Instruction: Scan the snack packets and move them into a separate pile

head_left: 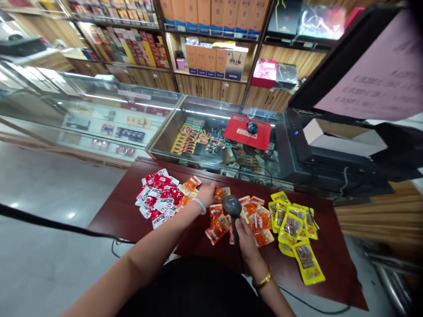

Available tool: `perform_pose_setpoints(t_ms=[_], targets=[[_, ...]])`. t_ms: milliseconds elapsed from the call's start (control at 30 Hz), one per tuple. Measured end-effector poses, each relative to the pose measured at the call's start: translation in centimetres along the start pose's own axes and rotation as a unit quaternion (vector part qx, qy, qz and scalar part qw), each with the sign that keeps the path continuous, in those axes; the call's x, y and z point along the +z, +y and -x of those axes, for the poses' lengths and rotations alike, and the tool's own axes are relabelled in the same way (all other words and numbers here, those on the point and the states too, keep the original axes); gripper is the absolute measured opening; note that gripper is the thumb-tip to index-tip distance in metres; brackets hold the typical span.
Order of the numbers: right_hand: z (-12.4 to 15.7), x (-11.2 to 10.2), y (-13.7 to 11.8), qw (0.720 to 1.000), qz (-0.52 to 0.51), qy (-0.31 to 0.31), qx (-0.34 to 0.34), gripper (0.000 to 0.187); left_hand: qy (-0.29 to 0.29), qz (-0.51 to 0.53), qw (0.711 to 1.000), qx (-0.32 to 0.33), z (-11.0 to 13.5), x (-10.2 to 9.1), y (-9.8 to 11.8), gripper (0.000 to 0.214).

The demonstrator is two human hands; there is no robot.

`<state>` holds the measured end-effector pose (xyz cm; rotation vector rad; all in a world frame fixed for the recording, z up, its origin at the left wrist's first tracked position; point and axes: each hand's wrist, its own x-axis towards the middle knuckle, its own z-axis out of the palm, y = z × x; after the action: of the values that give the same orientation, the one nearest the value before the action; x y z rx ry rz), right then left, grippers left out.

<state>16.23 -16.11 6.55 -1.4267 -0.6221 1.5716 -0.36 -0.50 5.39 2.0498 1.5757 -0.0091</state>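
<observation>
My right hand [246, 240] is wrapped round the handle of a black barcode scanner [232, 206], whose head shows a small blue light. My left hand [206, 195] is closed at the edge of an orange snack packet [222, 192], just left of the scanner head; its fingertips are partly hidden. More orange packets [262, 220] lie loosely on both sides of the scanner. Left of my left hand is a heap of red and white packets [161, 193]. Yellow snack packets [292, 226] form a pile to the right of my right hand.
The packets lie on a dark red-brown table [115, 211]. Behind it stands a glass display counter [198, 154] with a red mat [238, 132] and a mouse [252, 127]. A black checkout machine [297, 145] is at the right. Cables run near the table.
</observation>
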Motion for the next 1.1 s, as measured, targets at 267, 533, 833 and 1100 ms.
perform_pose_setpoints(t_ms=[267,533,833,1100], targets=[[0.4,2.8,1.3,0.999,0.033,-0.041,-0.010,0.045,0.006,0.026,0.996,-0.090,3.5,-1.1,-6.5,0.051],[2.5,0.8,3.7,0.999,0.022,0.021,0.017,0.046,0.104,-0.108,0.972,-0.179,5.1,-2.5,-10.9,0.051],[4.3,-1.3,3.6,0.996,-0.019,0.088,0.017,0.050,0.003,-0.063,0.997,0.045,7.3,5.1,-0.3,0.059],[4.9,-2.0,3.4,0.995,-0.029,0.091,0.015,0.057,-0.071,-0.126,0.985,0.095,8.2,10.3,2.4,0.069]])
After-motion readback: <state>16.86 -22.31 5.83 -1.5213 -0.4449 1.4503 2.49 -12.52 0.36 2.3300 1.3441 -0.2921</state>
